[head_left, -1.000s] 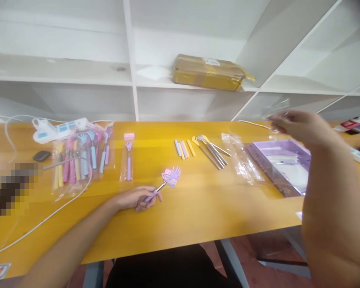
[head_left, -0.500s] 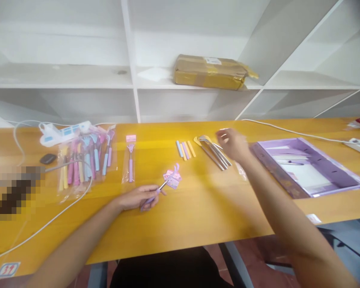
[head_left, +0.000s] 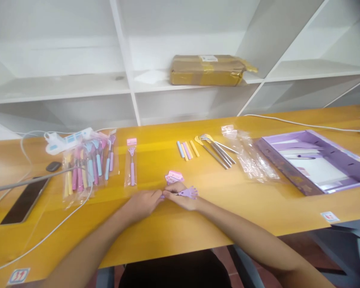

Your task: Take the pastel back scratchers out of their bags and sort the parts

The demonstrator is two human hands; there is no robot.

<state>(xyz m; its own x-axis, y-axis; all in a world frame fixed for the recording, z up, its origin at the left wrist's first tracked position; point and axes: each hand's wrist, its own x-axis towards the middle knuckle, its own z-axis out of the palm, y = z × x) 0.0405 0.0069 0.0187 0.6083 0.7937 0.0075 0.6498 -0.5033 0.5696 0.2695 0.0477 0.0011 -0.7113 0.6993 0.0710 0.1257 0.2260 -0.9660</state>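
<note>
Close together over the table's front middle, both my hands are closed on one purple back scratcher (head_left: 189, 193). My left hand (head_left: 144, 205) wraps the handle end, which is mostly hidden. My right hand (head_left: 180, 197) pinches the shaft, and the hand-shaped head sticks out to the right over it. Just beyond my fingers lie pink and purple cards (head_left: 174, 176). Farther back are several coloured handle sleeves (head_left: 188, 150) and steel back scratcher rods with yellow heads (head_left: 217, 151). To the left lies a purple back scratcher in a clear bag (head_left: 132, 166).
Several bagged back scratchers (head_left: 89, 158) lie at left beside a power strip (head_left: 70, 141), cables and a phone (head_left: 25, 201). Clear plastic bags (head_left: 254, 157) lie right of the rods, beside a purple box (head_left: 300, 184). A taped carton (head_left: 208, 72) sits on the shelf.
My right hand has come from beside the rods back to my left hand and taken the back scratcher's shaft. The scratcher's head has swung to point right. The view has shifted slightly.
</note>
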